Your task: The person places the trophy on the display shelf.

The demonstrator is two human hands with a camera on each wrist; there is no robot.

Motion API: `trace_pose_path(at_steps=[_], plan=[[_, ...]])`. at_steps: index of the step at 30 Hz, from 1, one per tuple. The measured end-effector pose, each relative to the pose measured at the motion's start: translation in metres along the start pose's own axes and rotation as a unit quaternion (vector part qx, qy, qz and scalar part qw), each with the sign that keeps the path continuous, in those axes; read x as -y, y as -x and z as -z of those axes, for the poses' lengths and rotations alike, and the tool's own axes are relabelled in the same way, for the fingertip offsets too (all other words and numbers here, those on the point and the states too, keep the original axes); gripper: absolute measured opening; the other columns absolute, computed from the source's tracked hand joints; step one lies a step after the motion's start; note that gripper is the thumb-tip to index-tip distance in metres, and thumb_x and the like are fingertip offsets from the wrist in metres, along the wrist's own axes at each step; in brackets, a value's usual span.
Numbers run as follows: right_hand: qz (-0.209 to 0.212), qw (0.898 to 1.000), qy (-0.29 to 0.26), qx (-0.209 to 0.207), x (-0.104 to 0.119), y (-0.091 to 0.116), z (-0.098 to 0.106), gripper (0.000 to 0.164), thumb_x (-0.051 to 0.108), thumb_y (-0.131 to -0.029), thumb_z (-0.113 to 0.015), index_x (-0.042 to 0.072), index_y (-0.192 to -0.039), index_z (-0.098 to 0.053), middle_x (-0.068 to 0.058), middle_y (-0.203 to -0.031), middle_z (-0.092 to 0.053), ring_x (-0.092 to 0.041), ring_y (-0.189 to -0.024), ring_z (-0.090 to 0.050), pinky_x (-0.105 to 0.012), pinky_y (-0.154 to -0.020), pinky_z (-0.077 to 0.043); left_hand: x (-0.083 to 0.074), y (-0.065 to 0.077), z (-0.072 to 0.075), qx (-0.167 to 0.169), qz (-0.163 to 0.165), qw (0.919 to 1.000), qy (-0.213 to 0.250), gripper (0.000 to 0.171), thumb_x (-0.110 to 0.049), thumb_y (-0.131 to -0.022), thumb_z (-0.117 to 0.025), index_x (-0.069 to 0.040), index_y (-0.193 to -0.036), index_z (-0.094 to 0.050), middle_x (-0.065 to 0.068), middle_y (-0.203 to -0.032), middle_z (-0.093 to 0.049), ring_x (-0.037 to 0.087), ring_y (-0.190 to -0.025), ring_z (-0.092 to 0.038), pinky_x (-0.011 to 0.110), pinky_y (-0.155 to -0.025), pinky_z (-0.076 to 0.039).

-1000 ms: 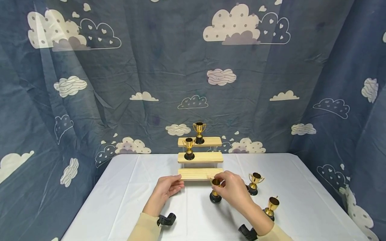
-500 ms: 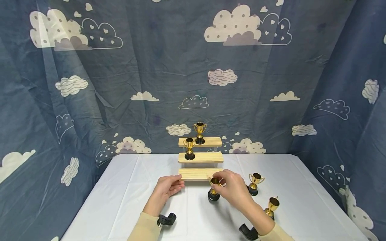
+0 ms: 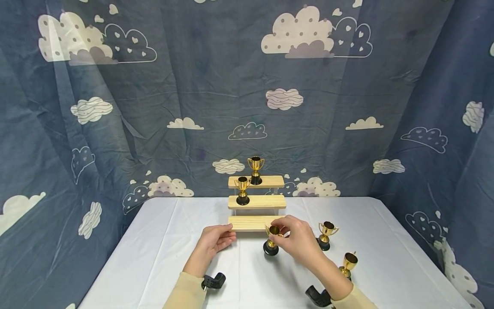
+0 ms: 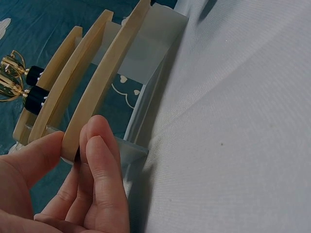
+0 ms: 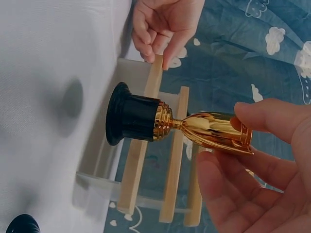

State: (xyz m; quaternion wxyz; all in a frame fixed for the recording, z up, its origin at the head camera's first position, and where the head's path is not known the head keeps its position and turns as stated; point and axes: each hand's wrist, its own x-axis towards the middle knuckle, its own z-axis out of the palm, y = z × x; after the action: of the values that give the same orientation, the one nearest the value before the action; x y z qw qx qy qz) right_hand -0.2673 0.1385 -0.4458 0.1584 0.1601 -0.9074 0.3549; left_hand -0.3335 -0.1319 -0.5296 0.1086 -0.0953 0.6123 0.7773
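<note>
My left hand (image 3: 211, 243) pinches the left end of the lowest board (image 4: 104, 73) of a three-step wooden display stand (image 3: 251, 223). In the left wrist view its thumb is on one face and its fingers on the other. A small gold trophy cup (image 5: 209, 131) with a black base is held near its rim by my right hand (image 3: 300, 242), between thumb and fingers. The cup is slightly tilted in front of the lowest board, its base above the tablecloth. Another trophy (image 3: 242, 191) stands on the left of the middle board, and a third (image 3: 255, 171) on the top board.
Right of my right hand, a trophy (image 3: 326, 236) stands on the white table (image 3: 154, 257). Nearer the front is another trophy (image 3: 348, 264), partly hidden by my right forearm. A cloud-patterned curtain (image 3: 216, 86) hangs behind the table.
My right hand has carried the trophy slightly left and up toward the lowest board. My left hand has stayed in place on the stand.
</note>
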Motion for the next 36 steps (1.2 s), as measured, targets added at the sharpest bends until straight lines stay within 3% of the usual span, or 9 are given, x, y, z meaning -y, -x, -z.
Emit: trace_pose_path(at_steps=[11,36], plan=[[0.022,0.999,-0.022,-0.017,0.0018,-0.0034,0.0030,0.029,0.018,-0.079,-0.087,0.015,-0.106,-0.077,0.010,-0.094,-0.069,-0.009,-0.082,-0.065,-0.021,-0.069,-0.058,-0.0004,-0.0012,-0.0014,-0.002,-0.003,0.9999,0.013,0.034,-0.016,-0.088,-0.078,0.008,-0.110,-0.069,0.013,-0.086,-0.075,0.018,-0.073,-0.074,0.025,-0.068,-0.061],[0.017,0.999,-0.043,-0.025,0.0058,-0.0090,0.0078,0.032,0.016,-0.080,-0.086,0.016,-0.110,-0.076,0.008,-0.099,-0.069,-0.011,-0.086,-0.066,-0.019,-0.071,-0.058,-0.0003,-0.0020,-0.0010,-0.006,0.004,0.9998,0.018,0.033,-0.017,-0.087,-0.080,0.007,-0.107,-0.069,0.013,-0.084,-0.074,0.019,-0.073,-0.074,0.026,-0.068,-0.062]])
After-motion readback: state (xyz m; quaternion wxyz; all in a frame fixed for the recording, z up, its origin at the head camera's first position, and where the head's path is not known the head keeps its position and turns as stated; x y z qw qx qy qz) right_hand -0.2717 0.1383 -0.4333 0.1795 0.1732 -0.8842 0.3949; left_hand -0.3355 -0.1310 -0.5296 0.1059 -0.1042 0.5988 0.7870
